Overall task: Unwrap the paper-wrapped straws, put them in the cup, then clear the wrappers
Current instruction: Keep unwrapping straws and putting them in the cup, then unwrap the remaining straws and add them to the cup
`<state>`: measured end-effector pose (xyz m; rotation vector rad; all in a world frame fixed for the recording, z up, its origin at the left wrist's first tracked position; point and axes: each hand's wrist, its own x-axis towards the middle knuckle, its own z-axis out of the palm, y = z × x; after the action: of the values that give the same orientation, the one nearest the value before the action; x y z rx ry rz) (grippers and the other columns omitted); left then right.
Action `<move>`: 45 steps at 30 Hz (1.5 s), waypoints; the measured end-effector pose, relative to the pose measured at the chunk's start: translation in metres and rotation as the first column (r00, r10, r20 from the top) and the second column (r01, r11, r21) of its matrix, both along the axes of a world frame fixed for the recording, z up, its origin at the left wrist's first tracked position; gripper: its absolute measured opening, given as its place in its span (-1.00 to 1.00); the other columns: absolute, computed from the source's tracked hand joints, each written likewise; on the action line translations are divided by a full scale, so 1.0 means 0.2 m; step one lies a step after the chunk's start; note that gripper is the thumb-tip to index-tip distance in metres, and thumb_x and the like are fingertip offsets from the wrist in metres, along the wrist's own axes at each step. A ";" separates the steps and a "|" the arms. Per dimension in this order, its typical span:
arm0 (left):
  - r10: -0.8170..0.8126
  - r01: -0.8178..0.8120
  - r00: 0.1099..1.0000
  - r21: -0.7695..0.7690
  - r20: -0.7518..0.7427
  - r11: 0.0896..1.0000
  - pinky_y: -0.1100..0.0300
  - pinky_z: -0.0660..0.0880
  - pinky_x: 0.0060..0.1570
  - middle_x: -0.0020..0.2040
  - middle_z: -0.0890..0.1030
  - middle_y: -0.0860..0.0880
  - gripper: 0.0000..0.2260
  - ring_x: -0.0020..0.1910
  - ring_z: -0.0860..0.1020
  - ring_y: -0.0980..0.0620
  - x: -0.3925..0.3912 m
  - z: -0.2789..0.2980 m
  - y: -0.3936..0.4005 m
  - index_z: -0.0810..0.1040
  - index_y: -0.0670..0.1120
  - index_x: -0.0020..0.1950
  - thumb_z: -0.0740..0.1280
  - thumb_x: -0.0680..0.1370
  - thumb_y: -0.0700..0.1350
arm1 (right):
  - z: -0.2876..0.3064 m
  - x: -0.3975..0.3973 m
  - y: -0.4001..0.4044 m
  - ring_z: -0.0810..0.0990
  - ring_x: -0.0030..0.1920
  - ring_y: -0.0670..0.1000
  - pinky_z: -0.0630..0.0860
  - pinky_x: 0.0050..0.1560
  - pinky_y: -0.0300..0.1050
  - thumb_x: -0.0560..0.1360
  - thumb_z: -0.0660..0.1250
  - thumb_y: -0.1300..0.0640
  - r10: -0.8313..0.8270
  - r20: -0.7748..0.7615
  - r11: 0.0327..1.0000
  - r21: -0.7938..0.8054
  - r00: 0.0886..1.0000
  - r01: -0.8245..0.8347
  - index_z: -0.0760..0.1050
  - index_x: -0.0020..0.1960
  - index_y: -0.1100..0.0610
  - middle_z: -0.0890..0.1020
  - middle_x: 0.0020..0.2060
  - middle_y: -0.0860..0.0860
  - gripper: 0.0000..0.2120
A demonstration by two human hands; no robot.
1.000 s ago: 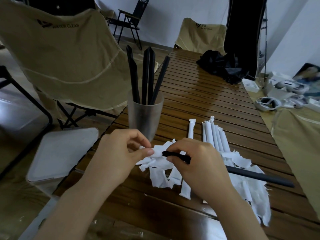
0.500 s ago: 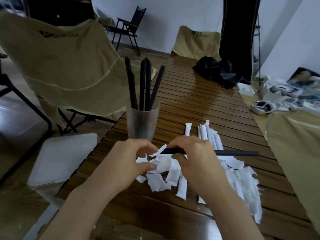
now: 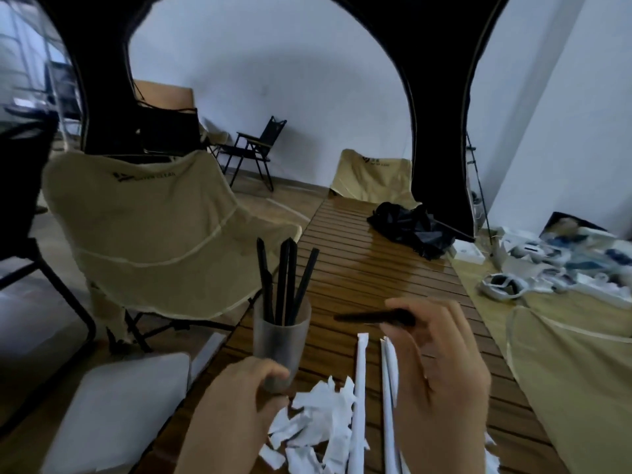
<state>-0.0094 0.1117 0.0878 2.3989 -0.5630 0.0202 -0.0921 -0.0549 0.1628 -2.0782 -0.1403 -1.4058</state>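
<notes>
A long table (image 3: pixel 369 268) made of brown wooden slats holds everything. A frosted cup (image 3: pixel 281 340) stands on it, right at the fingers of the left hand (image 3: pixel 239 401). Torn white paper wrappers (image 3: pixel 318 425) lie in a heap between the two hands. Wrapped straws (image 3: pixel 359 388) lie side by side just left of the right hand (image 3: pixel 441 364), partly under it. Far past the right hand, at the table's far end, lies a crumpled black bag (image 3: pixel 410 230).
</notes>
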 end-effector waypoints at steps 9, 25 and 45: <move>0.081 -0.073 0.988 -0.064 0.132 0.995 0.47 0.30 -0.01 -0.04 0.44 0.34 -0.78 0.02 0.44 0.27 0.11 -0.04 0.06 0.44 0.27 -0.09 0.44 0.46 -0.01 | 0.04 0.02 0.16 0.61 -0.12 -0.21 0.51 -0.18 -0.34 0.53 0.21 0.19 -0.059 0.147 0.998 0.003 0.987 0.059 0.47 0.07 -0.10 0.62 -0.07 -0.22 -0.78; 0.123 -0.113 0.987 -0.096 0.106 0.989 0.51 0.26 -0.01 -0.07 0.38 0.38 -0.83 -0.03 0.39 0.37 0.15 -0.10 0.09 0.44 0.29 -0.06 0.39 0.48 0.05 | -0.21 0.30 0.20 -0.01 0.52 -0.12 0.26 0.42 -0.17 0.52 0.23 0.35 0.261 -0.424 0.961 0.023 0.867 -0.277 -0.24 0.48 -0.29 -0.11 0.54 -0.12 -0.11; -0.061 0.061 0.998 -0.078 0.002 0.995 0.43 0.44 -0.12 0.02 0.52 0.22 -0.87 -0.02 0.53 0.22 0.02 -0.15 -0.06 0.57 0.20 0.00 0.37 0.53 -0.05 | -0.76 0.13 -0.09 0.53 0.04 0.04 0.53 0.01 -0.11 0.56 0.17 0.20 -0.334 -0.889 0.936 -0.273 0.314 0.222 0.32 0.28 0.04 0.45 0.15 0.03 -0.70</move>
<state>-0.0053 0.0992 0.0583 2.3051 -0.6242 0.0151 -0.0651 -0.0720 0.0113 -2.7558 0.6861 -0.1169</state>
